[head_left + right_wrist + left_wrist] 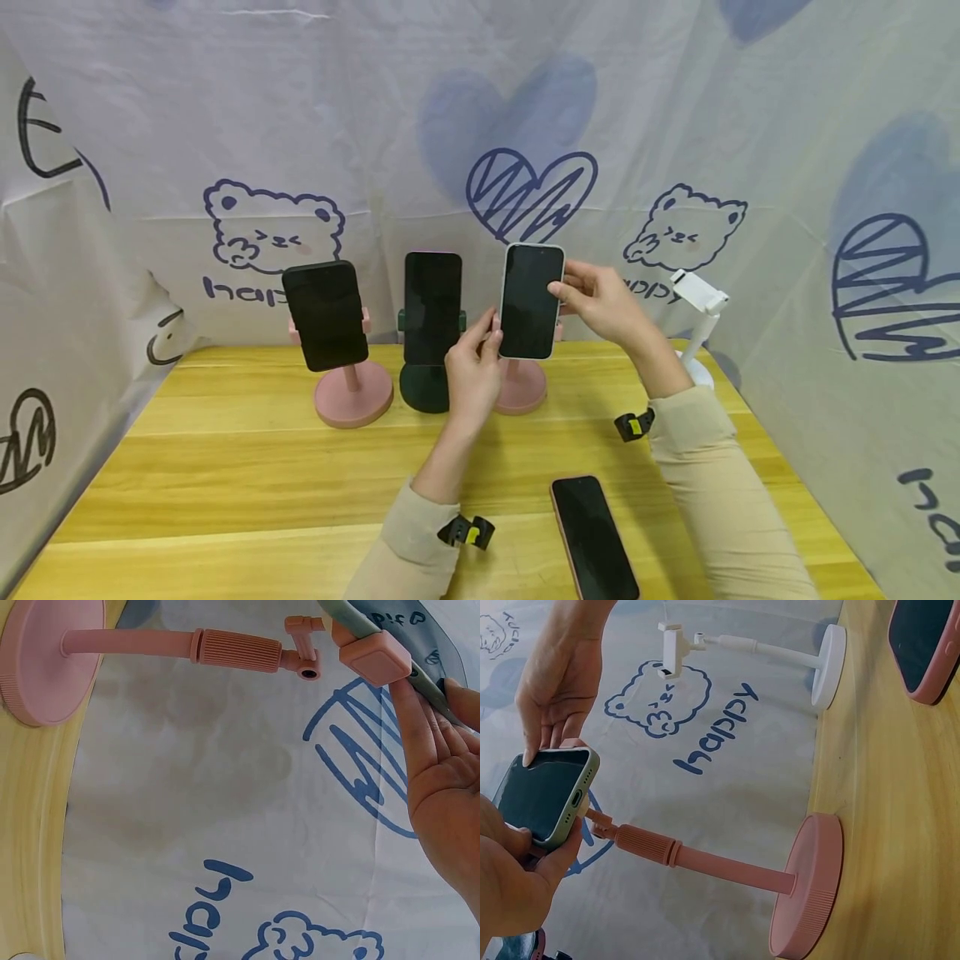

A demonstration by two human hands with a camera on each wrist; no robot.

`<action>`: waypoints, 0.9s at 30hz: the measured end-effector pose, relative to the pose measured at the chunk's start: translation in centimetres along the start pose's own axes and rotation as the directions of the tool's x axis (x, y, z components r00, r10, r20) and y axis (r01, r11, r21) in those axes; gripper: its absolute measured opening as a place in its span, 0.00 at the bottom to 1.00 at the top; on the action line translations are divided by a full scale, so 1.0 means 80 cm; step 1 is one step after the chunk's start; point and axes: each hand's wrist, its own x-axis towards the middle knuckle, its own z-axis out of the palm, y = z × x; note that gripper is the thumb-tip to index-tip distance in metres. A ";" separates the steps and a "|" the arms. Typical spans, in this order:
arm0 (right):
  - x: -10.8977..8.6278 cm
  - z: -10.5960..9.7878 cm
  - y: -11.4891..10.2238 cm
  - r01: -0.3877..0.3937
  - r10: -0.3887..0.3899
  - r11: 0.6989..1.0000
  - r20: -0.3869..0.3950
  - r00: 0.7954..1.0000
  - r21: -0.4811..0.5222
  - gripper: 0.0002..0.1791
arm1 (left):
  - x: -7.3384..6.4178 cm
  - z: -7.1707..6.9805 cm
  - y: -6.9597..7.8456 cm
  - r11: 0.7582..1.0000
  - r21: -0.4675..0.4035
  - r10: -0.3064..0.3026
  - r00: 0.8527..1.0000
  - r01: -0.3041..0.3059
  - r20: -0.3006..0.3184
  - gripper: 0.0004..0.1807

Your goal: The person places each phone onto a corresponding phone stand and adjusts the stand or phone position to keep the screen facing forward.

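Observation:
A smartphone in a pale green case (529,304) sits upright at a pink phone stand (522,392), its dark screen facing me. My left hand (474,375) grips its lower left edge, thumb towards the front. On the opposite edge, my right hand (603,304) pinches the phone, with the thumb over the screen and the fingers behind. In the right wrist view, a pink clamp jaw shows against the phone's side, close to the right fingers (424,739). The left wrist view shows the stand's pole (727,868) running from the round base to the phone's back.
To the left, a black phone (326,317) stands in another pink stand (354,396), and a second dark phone (433,308) in a dark green stand (424,390). A white stand (701,333) is at the right. A pink-cased phone (596,537) lies on the wooden table (247,483) in front.

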 end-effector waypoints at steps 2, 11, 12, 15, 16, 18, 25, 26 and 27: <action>-0.001 0.000 0.000 -0.001 0.001 1.000 -0.003 1.000 -0.007 0.22 | 0.000 0.000 0.000 1.000 0.000 -0.002 1.000 0.002 0.002 0.21; -0.006 0.003 0.002 -0.001 0.001 0.999 0.000 1.000 -0.043 0.22 | 0.000 0.000 -0.001 1.000 0.005 0.007 1.000 -0.007 0.003 0.21; -0.007 0.004 0.003 -0.006 0.006 0.999 0.001 1.000 -0.045 0.22 | 0.000 0.000 0.000 1.000 0.007 0.004 1.000 -0.004 0.003 0.21; -0.009 0.007 0.007 -0.025 0.025 0.998 -0.001 1.000 -0.061 0.23 | 0.000 -0.001 0.000 1.000 0.013 -0.001 1.000 0.001 -0.002 0.21; -0.010 0.007 0.009 -0.027 0.026 0.998 -0.003 1.000 -0.065 0.23 | 0.000 -0.001 0.000 1.000 0.015 -0.002 1.000 0.002 -0.004 0.21; -0.010 0.009 0.011 -0.026 0.025 0.998 -0.008 1.000 -0.064 0.24 | 0.000 -0.001 0.000 1.000 0.016 -0.001 1.000 0.001 -0.003 0.21; -0.011 0.010 0.012 0.007 -0.008 0.997 -0.016 1.000 -0.072 0.23 | 0.001 0.000 -0.001 1.000 0.015 0.002 1.000 -0.002 -0.009 0.21; -0.011 0.010 0.012 0.008 -0.009 0.997 -0.015 1.000 -0.074 0.22 | 0.001 0.000 -0.001 1.000 0.016 0.000 1.000 0.000 -0.010 0.21; -0.011 0.010 0.011 0.009 -0.010 0.997 -0.013 1.000 -0.077 0.22 | 0.002 0.000 -0.002 1.000 0.016 0.001 1.000 -0.001 -0.009 0.21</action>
